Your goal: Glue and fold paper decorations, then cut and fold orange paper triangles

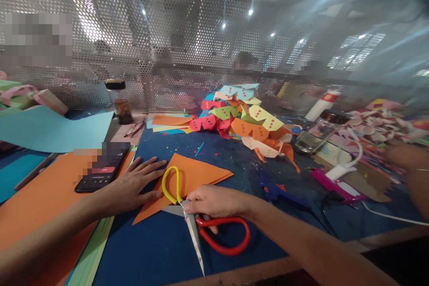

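Note:
My right hand (214,201) is closed round the middle of a pair of scissors (193,232) with one yellow and one red handle loop. One blade points toward the table's front edge. A grey pointed shape (172,209) shows left of the pivot; I cannot tell if it is the other blade. Beneath the yellow loop lies a folded orange paper (197,172) with a pointed right corner. My left hand (136,185) rests flat with spread fingers, its fingertips at this paper's left edge, and holds nothing. Behind its wrist lies a phone (103,170) on large orange sheets (43,192).
Several cut paper shapes with red dots (258,132) are heaped at the back. A blue glue gun (281,192), a pink power strip (338,187) and a lidded glass jar (318,132) stand right. Another person's arm (415,165) is at the right edge. A perforated screen (187,44) stands behind.

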